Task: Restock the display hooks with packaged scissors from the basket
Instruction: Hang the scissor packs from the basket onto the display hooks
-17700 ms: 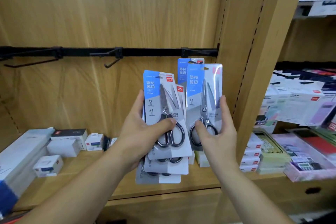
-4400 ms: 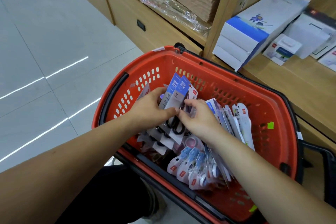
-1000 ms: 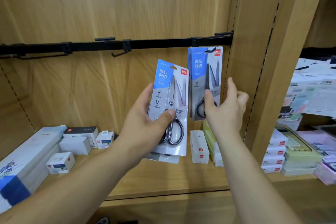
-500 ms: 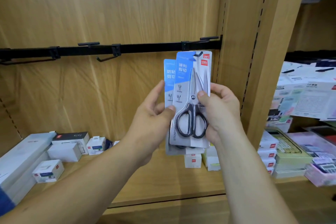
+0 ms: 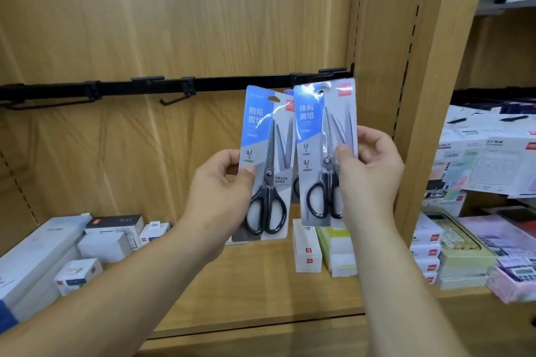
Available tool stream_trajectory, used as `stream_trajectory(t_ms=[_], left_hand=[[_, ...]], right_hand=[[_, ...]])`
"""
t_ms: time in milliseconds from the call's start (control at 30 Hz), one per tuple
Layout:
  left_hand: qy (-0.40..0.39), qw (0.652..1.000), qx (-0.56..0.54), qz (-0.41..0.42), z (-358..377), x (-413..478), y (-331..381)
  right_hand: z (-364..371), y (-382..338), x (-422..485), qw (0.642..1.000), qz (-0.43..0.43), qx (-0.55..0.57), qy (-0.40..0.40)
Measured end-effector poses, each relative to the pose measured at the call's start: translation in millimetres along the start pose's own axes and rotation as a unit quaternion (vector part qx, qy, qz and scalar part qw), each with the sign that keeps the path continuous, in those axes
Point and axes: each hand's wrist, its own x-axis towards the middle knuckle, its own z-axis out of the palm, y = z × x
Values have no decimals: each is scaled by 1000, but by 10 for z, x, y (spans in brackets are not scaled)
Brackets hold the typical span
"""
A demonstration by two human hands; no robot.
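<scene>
**Two scissor packs held up at the rail**

A pale wooden back panel (image 5: 145,23) fills this bay. A black rail (image 5: 232,82) crosses it above a shelf (image 5: 261,284) of small boxed stationery. At the far left a long hook (image 5: 46,103) is bare, and so is the short hook (image 5: 174,99) next along.

Then comes the left hand (image 5: 220,191). Its thumb presses the front of the left pack (image 5: 265,153) near the left edge, with the fingers tucked behind, a firm pinch at about mid-height. Edge to edge with it, the right pack (image 5: 324,139) sits a little higher, its top level with the rail just under the right-hand hook (image 5: 332,70). The right hand (image 5: 371,174) pinches its right edge, thumb in front and fingers curled behind. A sliver of another pack shows between the two; whether it hangs there I cannot tell.

Each pack is a tall card, blue at the upper left and grey below, with a red logo and white characters. Black-handled scissors lie under a clear, glossy blister. I'd judge them light and bottom-heavy at the handles, the card stiff but bendable and the plastic slick. The side edges at mid-height look the best hold, leaving the hang hole free. The basket is out of sight.
</scene>
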Motion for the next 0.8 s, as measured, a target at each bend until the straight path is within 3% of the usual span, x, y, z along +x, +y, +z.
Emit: stream_trajectory(t_ms=[400,567,733,800], left_hand=[[-14,1000,-13,24,-122,-53,59],[-45,999,-22,12,-97,1,90],[-82,996,-46,-8,112,144,120],[-100,993,-55,-9,217,200,111]], right_hand=[[178,130,74,998,-19,-57,11],[198,267,202,986,-17,-163,10],[181,213,246,993,-18,-113,28],[195,119,253,997,-15,-75,-12]])
